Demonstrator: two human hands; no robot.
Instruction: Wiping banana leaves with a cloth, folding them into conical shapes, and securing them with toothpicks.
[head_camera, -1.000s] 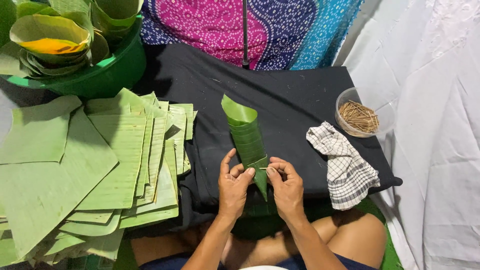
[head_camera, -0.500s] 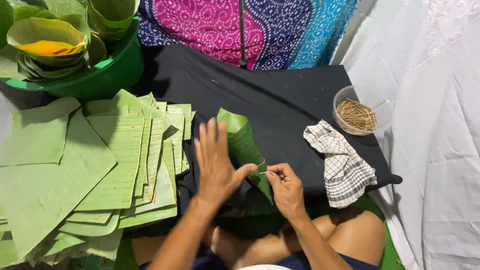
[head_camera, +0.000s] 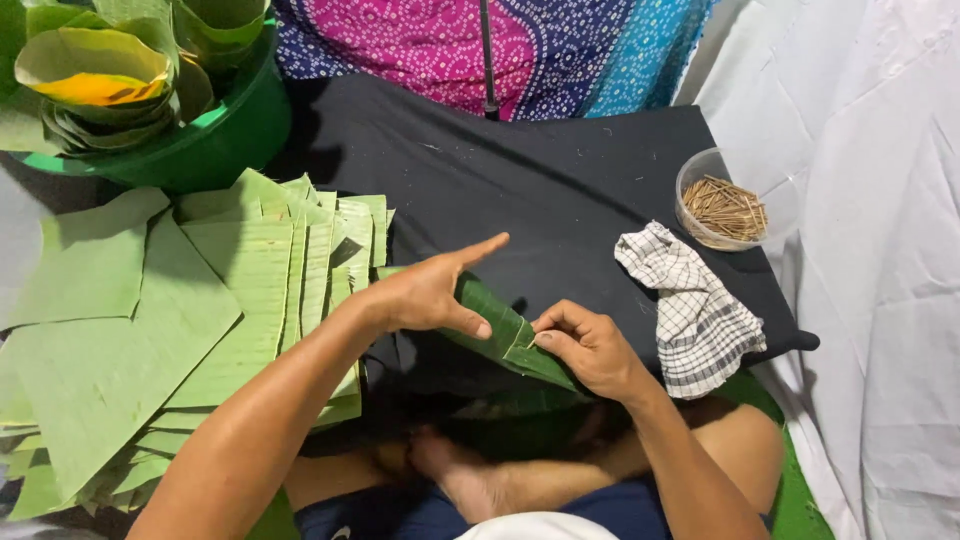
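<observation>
Pinching the near end of a rolled banana leaf (head_camera: 505, 335), right hand (head_camera: 590, 345) has thumb and fingertips closed on the leaf's folded edge, close to the front edge of the black cloth-covered board (head_camera: 560, 170). Leaf lies slanted, running from under the left hand down to the right hand.

Left hand (head_camera: 430, 290) is spread flat, fingers extended and pointing toward the board's far right, thumb resting on the leaf's upper part; gripping nothing.

Off the board's left edge: stack of cut banana leaf sheets (head_camera: 200, 310), fanned out. Past the far left corner: green tub (head_camera: 210, 135) holding finished leaf cups (head_camera: 95, 70).

At the right edge: clear bowl of wooden picks (head_camera: 725, 205), and just beside it, nearer the front right corner, a crumpled checked cloth (head_camera: 695, 310) hanging partly over the edge. Patterned fabric (head_camera: 520, 45) along the far edge. White sheet (head_camera: 870, 250) to the right.
</observation>
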